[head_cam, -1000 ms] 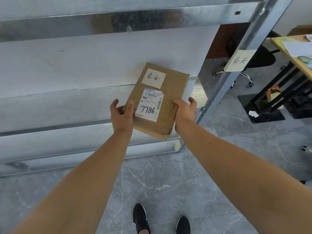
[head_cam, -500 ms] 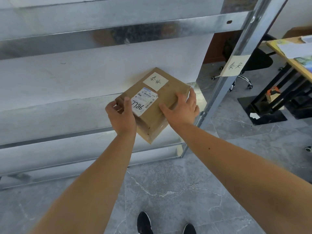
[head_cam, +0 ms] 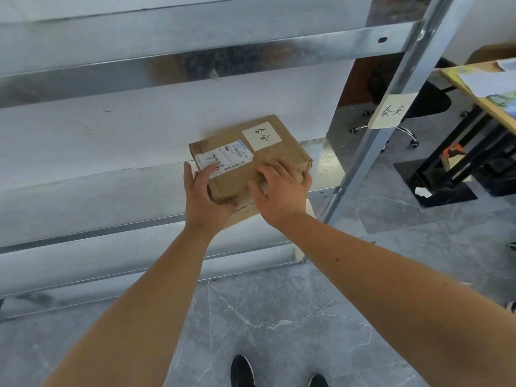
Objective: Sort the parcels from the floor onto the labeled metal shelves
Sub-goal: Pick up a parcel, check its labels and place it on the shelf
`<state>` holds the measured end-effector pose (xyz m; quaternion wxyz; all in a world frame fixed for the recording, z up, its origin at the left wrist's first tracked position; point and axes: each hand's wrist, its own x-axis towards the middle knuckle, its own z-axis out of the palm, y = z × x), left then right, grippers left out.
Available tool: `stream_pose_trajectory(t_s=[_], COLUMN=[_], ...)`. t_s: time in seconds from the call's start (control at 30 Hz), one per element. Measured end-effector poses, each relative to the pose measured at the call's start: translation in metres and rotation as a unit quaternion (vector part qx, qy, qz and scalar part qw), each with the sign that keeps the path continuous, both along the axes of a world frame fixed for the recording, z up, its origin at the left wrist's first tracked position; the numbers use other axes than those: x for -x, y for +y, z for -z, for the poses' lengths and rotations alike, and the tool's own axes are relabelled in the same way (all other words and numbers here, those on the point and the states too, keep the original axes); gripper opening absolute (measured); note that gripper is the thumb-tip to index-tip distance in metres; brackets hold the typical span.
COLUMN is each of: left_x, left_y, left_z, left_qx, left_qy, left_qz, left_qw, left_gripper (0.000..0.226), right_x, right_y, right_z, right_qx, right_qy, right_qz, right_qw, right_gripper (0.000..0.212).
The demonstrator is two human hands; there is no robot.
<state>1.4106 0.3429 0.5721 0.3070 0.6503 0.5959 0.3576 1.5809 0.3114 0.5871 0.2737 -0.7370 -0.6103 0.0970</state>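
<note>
A brown cardboard parcel (head_cam: 268,152) with a white shipping label and a handwritten paper tag lies flat on the middle metal shelf (head_cam: 97,196), near its right end, with its near corner over the front edge. My left hand (head_cam: 205,198) grips the parcel's near left corner, thumb on the shipping label. My right hand (head_cam: 282,188) presses on its top right part, fingers spread. A paper label (head_cam: 392,111) with matching handwritten characters is stuck on the shelf's right upright post (head_cam: 360,163).
An upper shelf beam (head_cam: 195,60) runs overhead and a lower shelf (head_cam: 83,263) sits near the floor. To the right stand a wooden desk (head_cam: 485,88), a black office chair (head_cam: 427,104) and a black frame. My shoes (head_cam: 243,371) are on the grey marble floor.
The parcel was tipped down from upright in my hands onto the middle shelf and pushed further in. My right hand shifted from its side to its top.
</note>
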Motion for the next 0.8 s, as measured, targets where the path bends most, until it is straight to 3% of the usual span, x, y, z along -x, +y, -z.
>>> stream_pose_trajectory(t_s=[0.1,0.23,0.5,0.67,0.8], left_x=[0.004,-0.001,-0.02,-0.03,-0.031], left_y=[0.0,0.002,0.008,0.018,0.016], left_z=[0.0,-0.002,-0.016,-0.02,-0.021], left_qx=[-0.012,-0.024,-0.061,-0.02,-0.007], left_qy=[0.026,0.066,0.325,0.368,0.364], left_qz=[-0.039,-0.071,-0.085,-0.075,-0.05], left_qw=[0.999,0.995,0.94,0.927,0.93], left_gripper=[0.067,0.054,0.061,0.081,0.081], right_x=[0.003,0.005,-0.001,0.001,-0.002], right_y=[0.006,0.008,0.011,0.011,0.009], right_z=[-0.005,0.001,0.002,0.002,0.002], right_qx=[0.0,-0.001,0.06,0.07,0.075], right_qy=[-0.021,-0.024,-0.076,-0.106,-0.118], right_qz=[-0.014,-0.006,-0.024,-0.038,-0.046], right_qw=[1.0,1.0,0.995,0.991,0.989], right_gripper=[0.039,0.037,0.058,0.065,0.072])
